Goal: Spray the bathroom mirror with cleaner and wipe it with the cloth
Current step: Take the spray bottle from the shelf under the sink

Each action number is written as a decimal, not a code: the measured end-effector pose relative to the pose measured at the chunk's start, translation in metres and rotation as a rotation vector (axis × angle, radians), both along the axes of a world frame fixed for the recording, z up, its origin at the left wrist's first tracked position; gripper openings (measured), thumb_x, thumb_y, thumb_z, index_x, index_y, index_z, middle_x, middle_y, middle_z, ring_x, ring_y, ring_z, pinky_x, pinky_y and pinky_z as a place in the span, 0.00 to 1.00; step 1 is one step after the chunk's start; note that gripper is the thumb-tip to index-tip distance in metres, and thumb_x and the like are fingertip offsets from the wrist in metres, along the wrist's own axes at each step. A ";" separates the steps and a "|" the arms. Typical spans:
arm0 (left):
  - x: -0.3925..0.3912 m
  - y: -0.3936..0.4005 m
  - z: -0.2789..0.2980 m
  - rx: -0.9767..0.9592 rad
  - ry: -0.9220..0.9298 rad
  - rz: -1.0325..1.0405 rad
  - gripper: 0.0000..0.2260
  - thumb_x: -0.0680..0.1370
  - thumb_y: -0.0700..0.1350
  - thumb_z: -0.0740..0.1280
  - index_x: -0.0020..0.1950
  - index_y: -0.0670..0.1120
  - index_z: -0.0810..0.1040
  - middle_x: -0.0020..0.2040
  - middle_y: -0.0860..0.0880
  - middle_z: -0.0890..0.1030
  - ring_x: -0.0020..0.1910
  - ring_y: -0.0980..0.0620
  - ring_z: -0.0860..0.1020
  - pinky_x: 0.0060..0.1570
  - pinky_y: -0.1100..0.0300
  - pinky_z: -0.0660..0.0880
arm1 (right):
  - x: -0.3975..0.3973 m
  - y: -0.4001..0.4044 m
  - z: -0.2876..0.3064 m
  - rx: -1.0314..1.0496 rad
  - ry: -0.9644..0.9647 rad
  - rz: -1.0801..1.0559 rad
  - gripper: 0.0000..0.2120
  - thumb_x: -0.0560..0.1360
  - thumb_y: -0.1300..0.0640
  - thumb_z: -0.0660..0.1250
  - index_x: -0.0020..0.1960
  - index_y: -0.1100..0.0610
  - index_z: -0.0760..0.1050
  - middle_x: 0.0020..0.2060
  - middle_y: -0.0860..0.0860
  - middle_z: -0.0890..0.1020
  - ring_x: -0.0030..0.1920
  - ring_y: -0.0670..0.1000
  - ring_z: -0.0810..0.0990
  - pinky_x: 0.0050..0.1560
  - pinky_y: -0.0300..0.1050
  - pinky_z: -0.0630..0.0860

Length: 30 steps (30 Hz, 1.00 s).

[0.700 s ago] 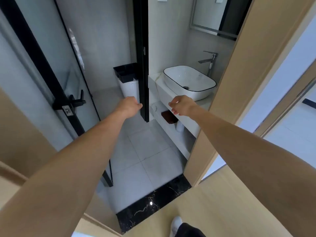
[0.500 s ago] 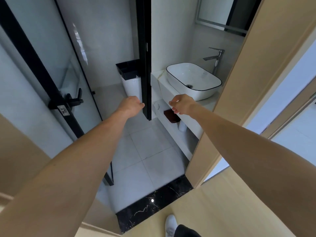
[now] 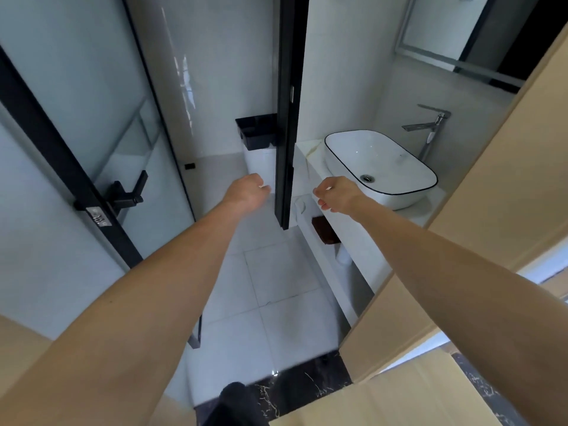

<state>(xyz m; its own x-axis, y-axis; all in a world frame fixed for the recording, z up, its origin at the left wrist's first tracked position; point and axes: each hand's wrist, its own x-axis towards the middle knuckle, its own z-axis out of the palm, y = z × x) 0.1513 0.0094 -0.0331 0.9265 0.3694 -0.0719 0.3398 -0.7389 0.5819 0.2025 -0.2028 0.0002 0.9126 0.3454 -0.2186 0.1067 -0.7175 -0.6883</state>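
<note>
The bathroom mirror (image 3: 455,32) hangs on the far wall at the upper right, partly cut off by the wooden door frame (image 3: 479,192). Both my arms reach forward through the doorway. My left hand (image 3: 247,192) hovers with loosely curled fingers and holds nothing, just left of the black partition edge (image 3: 287,124). My right hand (image 3: 336,195) is also loosely curled and holds nothing, in front of the white counter's front edge (image 3: 310,167). No spray bottle or cloth shows plainly.
A white basin (image 3: 396,155) with a chrome tap (image 3: 430,130) sits on the counter. A dark brown object (image 3: 324,230) lies on the shelf below. A bin with a black lid (image 3: 256,133) stands behind the partition. The glass door (image 3: 101,167) is open at the left.
The view has moved closer to the bathroom doorway and the basin looks larger. Both hands stay stretched forward, holding nothing, with their fingers loosely curled.
</note>
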 end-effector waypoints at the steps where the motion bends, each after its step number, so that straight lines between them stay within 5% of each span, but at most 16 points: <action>1: 0.006 0.002 -0.002 -0.004 0.004 0.006 0.18 0.83 0.50 0.60 0.69 0.43 0.73 0.69 0.44 0.74 0.67 0.43 0.72 0.62 0.58 0.68 | 0.007 0.003 -0.002 0.002 0.008 0.007 0.14 0.81 0.53 0.63 0.59 0.61 0.78 0.46 0.56 0.82 0.45 0.53 0.80 0.57 0.47 0.78; 7: 0.053 0.019 -0.018 -0.012 0.012 0.007 0.19 0.83 0.52 0.60 0.69 0.42 0.72 0.68 0.44 0.74 0.65 0.44 0.73 0.54 0.62 0.65 | 0.047 0.024 -0.016 0.004 0.023 -0.006 0.14 0.81 0.51 0.64 0.60 0.59 0.78 0.52 0.58 0.83 0.46 0.52 0.81 0.57 0.48 0.79; 13: 0.116 0.051 -0.029 -0.035 0.018 -0.051 0.22 0.83 0.52 0.60 0.74 0.43 0.68 0.73 0.45 0.71 0.70 0.45 0.70 0.64 0.59 0.66 | 0.098 0.059 -0.025 0.014 0.036 -0.038 0.14 0.81 0.51 0.64 0.59 0.59 0.78 0.51 0.58 0.83 0.50 0.55 0.83 0.55 0.49 0.79; 18: 0.176 0.084 -0.028 0.002 0.016 -0.082 0.19 0.83 0.51 0.60 0.68 0.41 0.72 0.67 0.43 0.76 0.64 0.43 0.74 0.55 0.58 0.67 | 0.143 0.096 -0.021 0.008 0.005 -0.060 0.15 0.81 0.51 0.63 0.61 0.60 0.77 0.51 0.58 0.84 0.53 0.56 0.83 0.62 0.54 0.77; 25: 0.232 0.114 -0.034 0.023 0.038 -0.135 0.18 0.82 0.52 0.61 0.67 0.41 0.73 0.60 0.44 0.77 0.62 0.42 0.75 0.55 0.56 0.70 | 0.195 0.143 -0.024 0.000 -0.021 -0.085 0.17 0.81 0.50 0.61 0.61 0.61 0.77 0.54 0.58 0.83 0.57 0.58 0.81 0.62 0.56 0.77; 30: 0.256 0.127 -0.041 -0.005 0.042 -0.117 0.20 0.83 0.53 0.59 0.70 0.43 0.70 0.67 0.42 0.75 0.64 0.42 0.74 0.56 0.54 0.70 | 0.227 0.167 -0.040 0.009 -0.012 -0.089 0.18 0.81 0.48 0.61 0.62 0.59 0.76 0.57 0.57 0.82 0.59 0.57 0.80 0.63 0.55 0.76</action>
